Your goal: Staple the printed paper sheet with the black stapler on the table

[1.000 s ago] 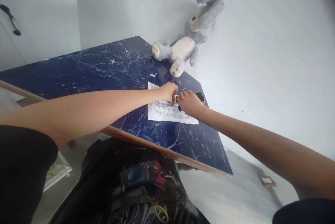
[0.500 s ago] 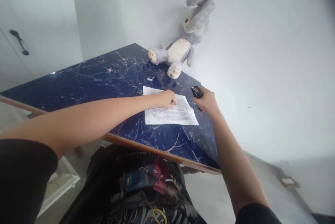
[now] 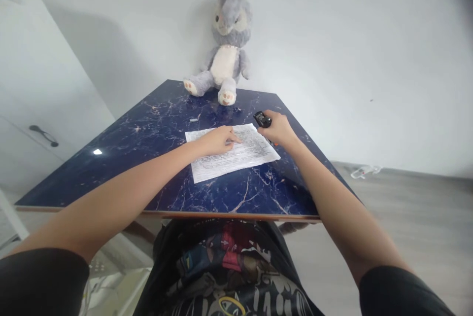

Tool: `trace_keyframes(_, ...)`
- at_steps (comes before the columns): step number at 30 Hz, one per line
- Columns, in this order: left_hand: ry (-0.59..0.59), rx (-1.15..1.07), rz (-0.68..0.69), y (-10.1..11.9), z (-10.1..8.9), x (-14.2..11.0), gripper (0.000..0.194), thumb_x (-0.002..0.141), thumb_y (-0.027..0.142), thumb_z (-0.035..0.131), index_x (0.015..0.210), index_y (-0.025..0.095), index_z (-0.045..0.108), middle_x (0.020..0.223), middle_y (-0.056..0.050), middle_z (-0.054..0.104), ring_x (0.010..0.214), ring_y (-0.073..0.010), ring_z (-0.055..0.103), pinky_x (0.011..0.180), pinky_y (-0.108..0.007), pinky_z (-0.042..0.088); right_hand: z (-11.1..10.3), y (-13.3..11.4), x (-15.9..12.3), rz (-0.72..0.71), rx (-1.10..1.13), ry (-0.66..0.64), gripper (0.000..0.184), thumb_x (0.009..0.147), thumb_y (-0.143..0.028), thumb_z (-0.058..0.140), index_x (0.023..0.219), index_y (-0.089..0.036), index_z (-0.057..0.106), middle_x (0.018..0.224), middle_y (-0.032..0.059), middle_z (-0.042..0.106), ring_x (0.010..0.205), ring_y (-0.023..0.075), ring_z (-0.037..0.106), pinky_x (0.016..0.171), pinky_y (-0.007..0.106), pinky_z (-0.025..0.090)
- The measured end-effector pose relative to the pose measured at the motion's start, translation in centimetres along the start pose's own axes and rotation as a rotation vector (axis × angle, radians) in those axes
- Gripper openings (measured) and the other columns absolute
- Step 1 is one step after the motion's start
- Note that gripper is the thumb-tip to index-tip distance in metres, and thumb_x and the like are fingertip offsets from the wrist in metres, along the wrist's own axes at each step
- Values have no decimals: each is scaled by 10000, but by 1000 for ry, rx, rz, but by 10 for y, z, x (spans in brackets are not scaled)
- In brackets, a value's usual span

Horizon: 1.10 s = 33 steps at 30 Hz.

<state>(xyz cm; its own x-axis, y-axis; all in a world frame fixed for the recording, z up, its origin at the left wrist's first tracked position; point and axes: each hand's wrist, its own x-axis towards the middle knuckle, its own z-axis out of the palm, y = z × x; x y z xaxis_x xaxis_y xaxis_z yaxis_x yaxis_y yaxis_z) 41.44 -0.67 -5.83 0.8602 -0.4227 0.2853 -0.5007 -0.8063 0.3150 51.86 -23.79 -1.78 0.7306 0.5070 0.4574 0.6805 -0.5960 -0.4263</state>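
Note:
A printed sheet of paper (image 3: pixel 221 163) lies at a slant on the blue marble-patterned desk (image 3: pixel 236 195). My left hand (image 3: pixel 218 141) rests on the paper near its middle, its index finger stretched out and the other fingers partly curled. At the paper's upper right corner, my right hand (image 3: pixel 278 129) grips what looks like a black stapler (image 3: pixel 262 119); the palm and fingers hide most of it. A small orange-tipped part (image 3: pixel 275 144) shows beneath that hand, and I cannot tell if it belongs to the held thing.
A grey plush rabbit (image 3: pixel 225 64) sits at the desk's back against the white wall. A small pale piece (image 3: pixel 194 120) lies behind the paper. To the left is a white cabinet with a dark handle (image 3: pixel 43 136). A clear plastic item (image 3: pixel 365 171) lies on the floor at right.
The head view has turned and levelled, shifting everything in the picture. The paper is more tilted, and my left index finger is more extended. My right hand still grips the black thing, nearer the paper's corner.

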Motion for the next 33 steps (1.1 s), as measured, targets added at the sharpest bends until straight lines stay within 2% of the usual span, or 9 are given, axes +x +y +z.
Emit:
trace_keyframes(9, 19, -14, -32, 4, -3, -1, 300, 888, 243, 571, 1138, 209, 732, 1048, -94, 639, 953, -236, 604, 870, -351, 444, -8, -3, 1, -29, 127, -10, 290, 635, -228, 605, 916, -168, 645, 789, 21, 612, 730, 179, 543, 662, 305, 387)
trace_keyframes(12, 83, 2, -94, 3, -2, 0, 281, 849, 299, 660, 1093, 178, 730, 1046, -107, 646, 988, -267, 603, 911, -388, 453, -7, -4, 0, 8, 257, -57, 299, 648, -239, 630, 940, -177, 629, 812, 21, 610, 756, 184, 552, 678, 302, 403)
trace_keyframes(14, 137, -11, -141, 5, -1, 2, 267, 825, 303, 698, 1048, 162, 731, 1029, -111, 660, 980, -270, 612, 924, -404, 460, -4, -6, -1, 56, 419, -105, 341, 659, -267, 649, 988, -186, 610, 836, 24, 618, 763, 186, 567, 683, 300, 426)
trace_keyframes(17, 249, -187, -238, 8, -1, 5, 231, 867, 287, 652, 1046, 153, 713, 1007, -102, 697, 913, -235, 647, 889, -384, 492, 3, -13, -3, 103, 601, -222, 350, 671, -326, 678, 980, -184, 595, 845, 31, 639, 753, 185, 585, 679, 298, 451)
trace_keyframes(20, 350, -380, -281, 7, 3, 9, 244, 881, 226, 600, 1100, 169, 691, 1066, -91, 718, 938, -218, 664, 878, -360, 513, 10, -23, -4, 53, 469, -281, 264, 662, -363, 709, 825, -177, 617, 762, 10, 625, 711, 169, 563, 649, 283, 421)
trace_keyframes(24, 442, -553, -348, -4, 12, 12, 290, 805, 92, 526, 1005, 180, 716, 1041, -70, 735, 1002, -223, 666, 973, -380, 487, 18, -32, -6, 28, 248, -207, 292, 701, -439, 698, 658, -169, 597, 603, -26, 533, 595, 125, 473, 573, 267, 329)
trace_keyframes(28, 545, -787, -464, -13, 19, 13, 225, 853, 199, 509, 917, 172, 723, 1023, -83, 734, 1031, -234, 663, 983, -388, 487, 24, -36, -5, -115, 186, -250, 400, 704, -511, 714, 569, -165, 564, 548, -37, 470, 563, 108, 415, 563, 267, 305)
trace_keyframes(30, 555, -882, -493, -13, 19, 12, 238, 881, 254, 500, 904, 158, 717, 1018, -100, 731, 1027, -235, 667, 974, -384, 492, 24, -35, -3, -180, 227, -296, 377, 708, -512, 731, 626, -157, 634, 598, -19, 549, 610, 126, 472, 616, 271, 365)
trace_keyframes(33, 556, -932, -508, -12, 19, 11, 273, 910, 300, 489, 899, 143, 712, 1007, -120, 730, 1001, -232, 675, 969, -382, 494, 13, -25, 1, -186, 494, -471, 360, 772, -481, 726, 923, -155, 749, 868, 42, 718, 811, 182, 616, 807, 306, 470)
